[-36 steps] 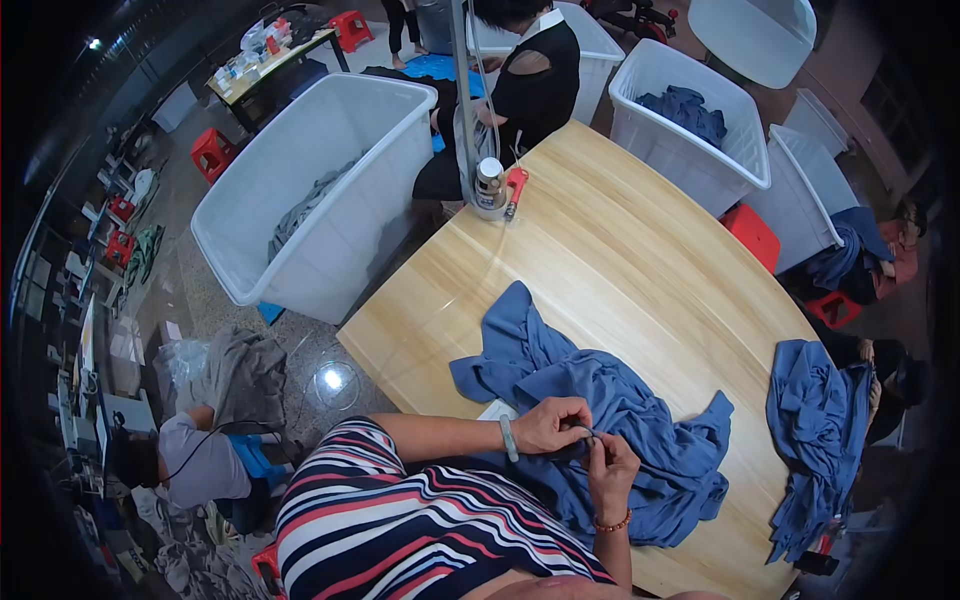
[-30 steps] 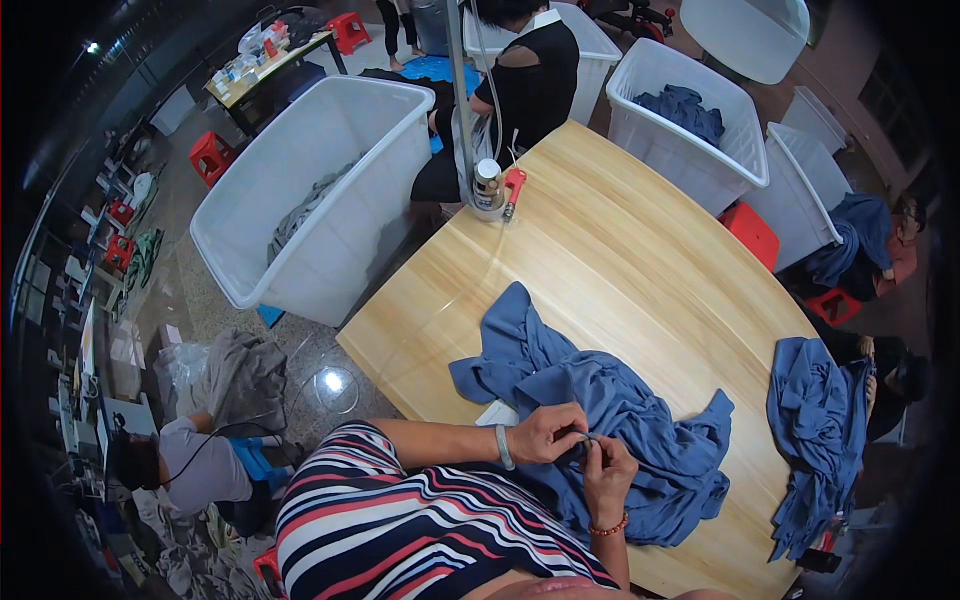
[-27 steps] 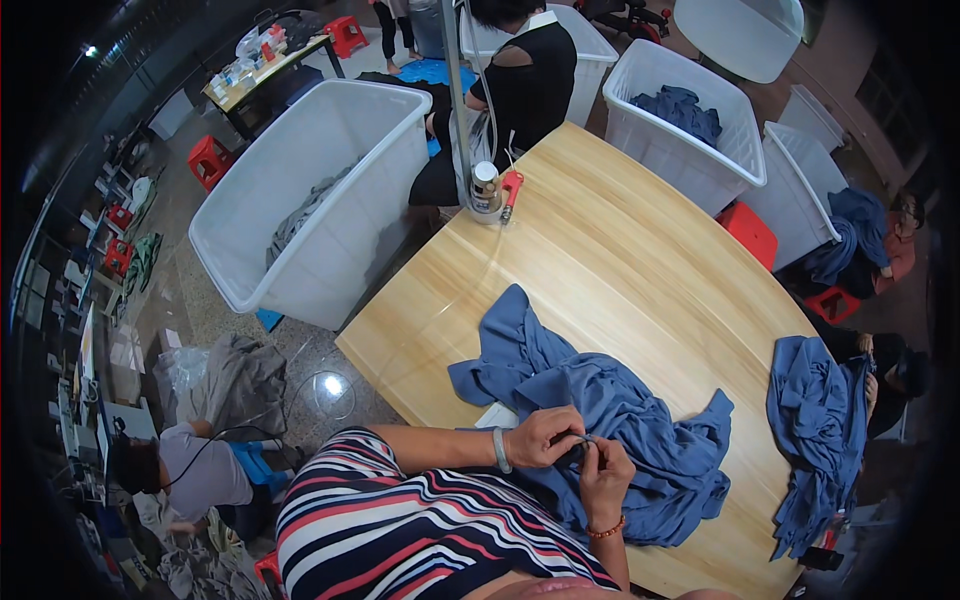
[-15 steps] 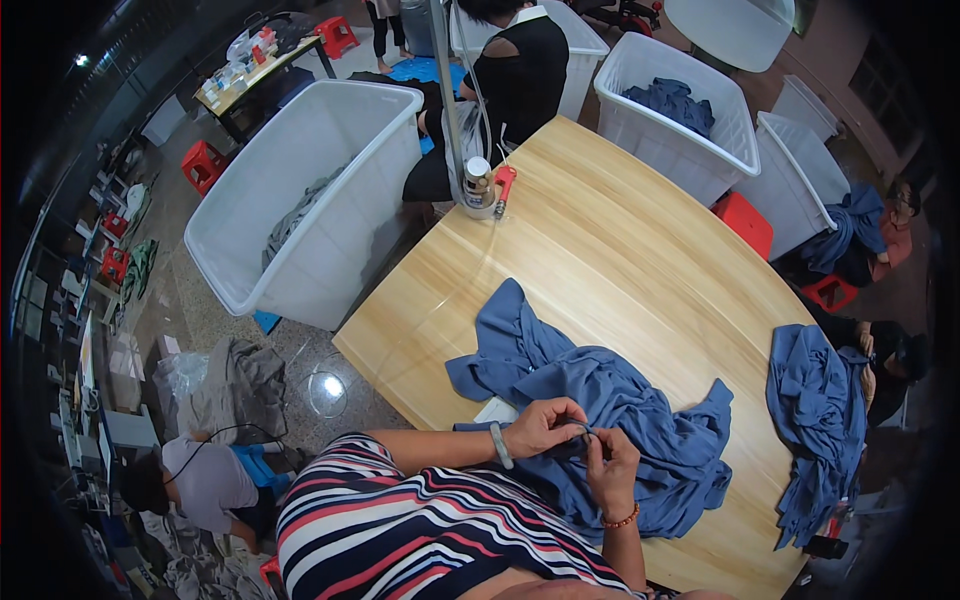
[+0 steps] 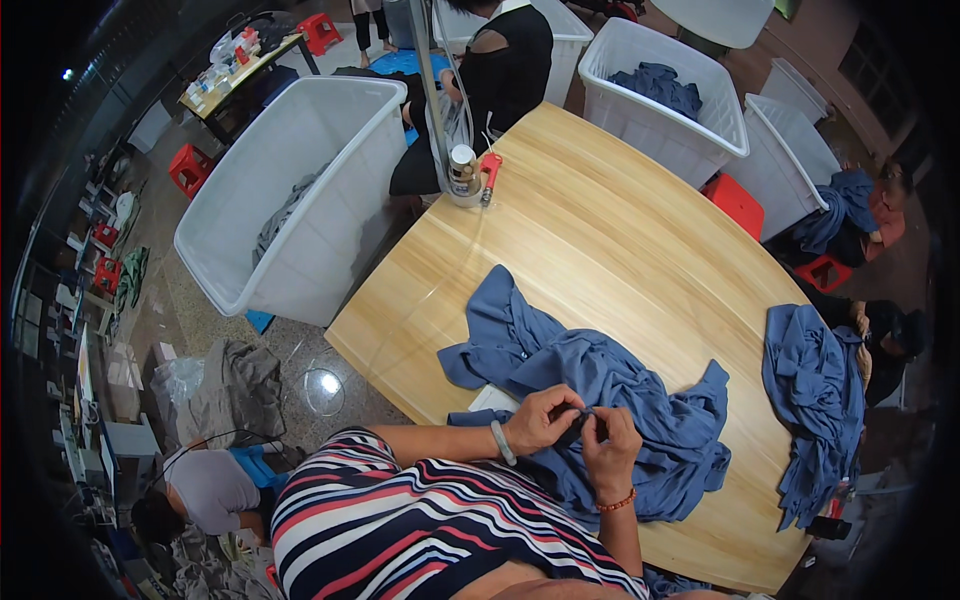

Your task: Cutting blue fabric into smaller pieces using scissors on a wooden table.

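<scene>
Fingers (image 5: pixel 562 396) of the left hand (image 5: pixel 533 426) and right hand (image 5: pixel 614 447) pinch the blue garment (image 5: pixel 660 425) on the surface (image 5: pixel 570 190), though I can't make out which part. I'd work with both pinches close, tension even between.

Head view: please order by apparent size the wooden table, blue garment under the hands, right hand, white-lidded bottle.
Largest to smallest:
wooden table
blue garment
right hand
white-lidded bottle
</scene>
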The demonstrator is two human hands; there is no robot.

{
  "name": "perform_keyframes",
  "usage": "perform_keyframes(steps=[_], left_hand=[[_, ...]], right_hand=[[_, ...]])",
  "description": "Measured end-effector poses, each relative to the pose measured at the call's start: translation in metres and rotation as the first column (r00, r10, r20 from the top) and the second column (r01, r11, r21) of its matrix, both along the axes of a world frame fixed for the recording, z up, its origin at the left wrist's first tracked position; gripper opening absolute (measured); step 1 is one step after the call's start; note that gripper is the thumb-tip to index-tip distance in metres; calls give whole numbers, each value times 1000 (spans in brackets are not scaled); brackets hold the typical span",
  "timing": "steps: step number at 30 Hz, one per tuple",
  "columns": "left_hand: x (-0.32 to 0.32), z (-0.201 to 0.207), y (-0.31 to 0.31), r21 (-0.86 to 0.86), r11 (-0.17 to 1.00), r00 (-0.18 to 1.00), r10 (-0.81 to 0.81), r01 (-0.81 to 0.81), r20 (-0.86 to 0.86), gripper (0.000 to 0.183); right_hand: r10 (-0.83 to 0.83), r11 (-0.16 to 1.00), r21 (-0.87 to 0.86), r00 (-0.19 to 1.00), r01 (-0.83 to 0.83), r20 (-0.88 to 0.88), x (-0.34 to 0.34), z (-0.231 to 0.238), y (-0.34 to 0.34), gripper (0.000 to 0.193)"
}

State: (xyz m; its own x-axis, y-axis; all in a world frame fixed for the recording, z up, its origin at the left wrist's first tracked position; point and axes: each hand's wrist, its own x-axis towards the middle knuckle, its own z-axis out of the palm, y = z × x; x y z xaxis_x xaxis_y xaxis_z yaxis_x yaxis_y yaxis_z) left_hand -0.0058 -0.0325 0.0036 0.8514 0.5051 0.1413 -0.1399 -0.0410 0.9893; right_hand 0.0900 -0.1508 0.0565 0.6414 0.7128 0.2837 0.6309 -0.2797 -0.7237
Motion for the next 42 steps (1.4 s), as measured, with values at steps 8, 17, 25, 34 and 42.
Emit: perform_keyframes(steps=[8,17,25,34,42], left_hand=[[5,-4,19,425,893,989,-138,149,-56,14],[15,-24,62,-298,899,888,-394,320,-237,9],[27,1,57,-390,847,826,-485,361,-287,9],[33,10,50,222,865,869,-367,450,-332,12],[46,-8,46,689,659,953,-243,301,-184,23]], right_hand=[[63,994,-88,995,-70,-78,3,-13,-14,11],[-128,991,-28,846,133,-517,34,-18,-19,9],[-14,995,74,822,68,-569,29,-26,-4,13],[90,989,150,859,-15,-505,26,-36,-1,8],[5,994,102,905,42,-425,23,-37,2,8]])
